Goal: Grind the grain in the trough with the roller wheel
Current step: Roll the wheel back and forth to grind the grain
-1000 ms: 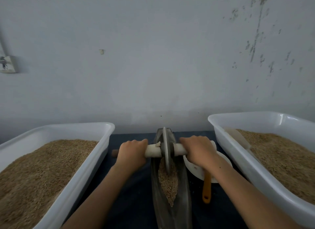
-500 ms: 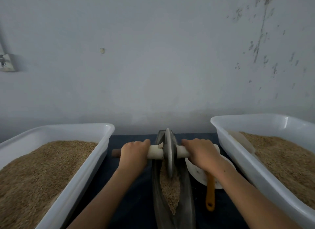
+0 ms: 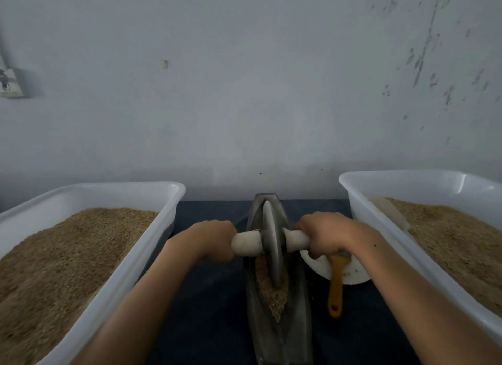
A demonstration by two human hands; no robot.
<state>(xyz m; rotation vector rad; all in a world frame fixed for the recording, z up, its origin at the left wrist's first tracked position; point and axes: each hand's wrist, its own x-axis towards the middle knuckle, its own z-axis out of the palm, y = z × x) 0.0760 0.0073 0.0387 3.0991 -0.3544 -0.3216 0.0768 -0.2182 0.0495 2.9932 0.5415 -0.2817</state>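
Dark tabletop (image 3: 214, 305): hands (image 3: 271, 239) gripping roller wheel (image 3: 270, 245) axle

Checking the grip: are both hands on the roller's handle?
Yes, the left hand and right hand each grip the handle beside the wheel.

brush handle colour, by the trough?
Orange-yellow brush handle, head view.

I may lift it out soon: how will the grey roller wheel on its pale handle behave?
The grey roller wheel looks like solid metal or stone, so probably heavy. Thin and round, it would likely roll or tip sideways if released. Both hands grip its pale handle.
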